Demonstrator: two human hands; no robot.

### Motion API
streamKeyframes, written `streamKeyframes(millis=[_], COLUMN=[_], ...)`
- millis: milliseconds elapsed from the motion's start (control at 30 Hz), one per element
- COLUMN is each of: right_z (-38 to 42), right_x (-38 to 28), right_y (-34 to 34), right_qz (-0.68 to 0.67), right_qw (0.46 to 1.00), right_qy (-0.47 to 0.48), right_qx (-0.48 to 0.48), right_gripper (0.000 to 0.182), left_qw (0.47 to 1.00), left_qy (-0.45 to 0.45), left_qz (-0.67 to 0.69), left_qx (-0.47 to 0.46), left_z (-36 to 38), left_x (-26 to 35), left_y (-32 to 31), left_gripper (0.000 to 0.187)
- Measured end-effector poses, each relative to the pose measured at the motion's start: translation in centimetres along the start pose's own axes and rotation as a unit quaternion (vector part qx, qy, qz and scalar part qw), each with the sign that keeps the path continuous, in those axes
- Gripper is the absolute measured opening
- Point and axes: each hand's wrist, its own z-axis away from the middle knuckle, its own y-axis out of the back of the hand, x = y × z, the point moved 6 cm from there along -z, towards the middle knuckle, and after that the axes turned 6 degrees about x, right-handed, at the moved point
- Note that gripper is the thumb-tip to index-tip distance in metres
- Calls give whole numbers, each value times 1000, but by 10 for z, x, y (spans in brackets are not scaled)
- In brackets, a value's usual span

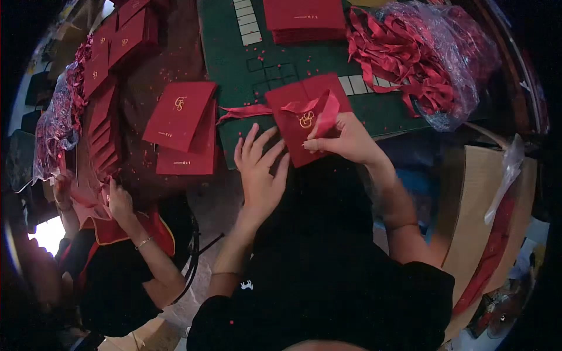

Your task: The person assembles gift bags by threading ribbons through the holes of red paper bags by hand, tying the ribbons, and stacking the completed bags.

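Observation:
A flat red card (285, 120) with a gold emblem lies slightly tilted at the table's near edge. My right hand (345, 140) is closed over it, thumb and fingers pinching a red ribbon (330, 111) that loops up from the card's face. The ribbon's other end (243, 112) sticks out past the card's left side onto the green mat. At the card's left edge is my left hand (262, 175), open, its fingers spread and the thumb right by the lower left edge.
Two red cards (180, 117) overlap to the left, and a stack of them (304, 20) stands at the back. A heap of red ribbons (398, 58) in clear plastic lies right. A cardboard box (468, 205) stands lower right. A co-worker's hand (121, 202) handles red material at left.

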Motion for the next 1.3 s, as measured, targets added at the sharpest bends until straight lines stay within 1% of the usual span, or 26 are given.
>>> streamKeyframes(millis=[33,133,167,267,300,433,467,500,533,633,667,700,800,867,933,967,1000,1033,1067,1100,1133,1167,1200,1233,1267,1300], right_z=[-1,-4,-5,-7,-8,-9,-9,-8,-9,-11,-12,-13,-16,-14,-13,-12,-8,3,16,30,41,47,52,50,49,53], right_x=[3,1,1,-1,-4,0,-5,-9,-9,-5,-4,-4,-5,-8,-9,-6,-22,-27,-38,-61,-88,-91,-92,-76,-67,-63], right_y=[-2,-5,-4,-6,-7,-11,-11,-11,-11,-13,-14,-15,-15,-16,-12,-13,-11,-13,-14,-12,-21,-27,-32,-31,-26,-24], right_qz=[-23,-3,13,35,40,64,74,84,83,92,68,44,52,66,66,22,145,100,91,210,291,411,522,587,589,569], right_qw=[1000,1000,1000,999,999,998,997,995,995,995,997,998,996,993,991,993,975,986,990,950,895,832,753,689,686,678], right_qy=[-10,12,-18,-23,-5,-7,19,46,46,22,4,-15,-18,-59,-40,-12,146,83,28,221,337,373,400,423,424,463], right_qx=[-5,-16,5,-13,-11,-9,-2,5,5,-22,-33,-44,-65,-82,-110,-114,-88,-102,-100,-70,-32,-6,21,42,48,38], right_gripper=[14,14,14,14,13,14,14,14,14,12,11,10,11,13,16,21,25,30,37,47,55,52,49,36,36,32], left_qw=[1000,1000,1000,1000,1000,999,999,999,999,998,995,995,994,986,982,981,981,983,985,988,989,989,989,986,981,970], left_qy=[-3,5,8,8,11,23,23,9,-6,-42,-66,-67,-101,-164,-188,-194,-192,-178,-161,-134,-126,-117,-122,-145,-169,-212], left_qz=[-1,27,27,14,18,23,22,25,28,25,22,18,51,-13,-6,-13,-33,-26,-18,-15,3,22,33,10,-14,-70], left_qx=[2,7,5,13,13,12,12,28,44,50,71,74,12,-15,8,17,23,42,59,72,80,86,83,86,89,101], left_z=[-1,-1,1,-2,-2,0,-1,-1,-2,-4,-7,-7,-11,-14,-18,-18,-17,-18,-19,-19,-19,-17,-14,-12,-11,-8], left_x=[-1,-1,0,1,1,1,1,3,5,11,16,13,5,12,18,22,23,23,22,18,19,19,20,27,34,37], left_y=[-1,-1,-1,-1,-2,-1,-2,-1,-1,-1,1,2,-8,-9,-9,-7,-6,2,12,20,28,34,37,43,49,56], left_gripper=[26,21,21,19,19,20,20,21,21,23,26,26,28,27,26,25,25,24,23,27,27,27,27,22,18,16])
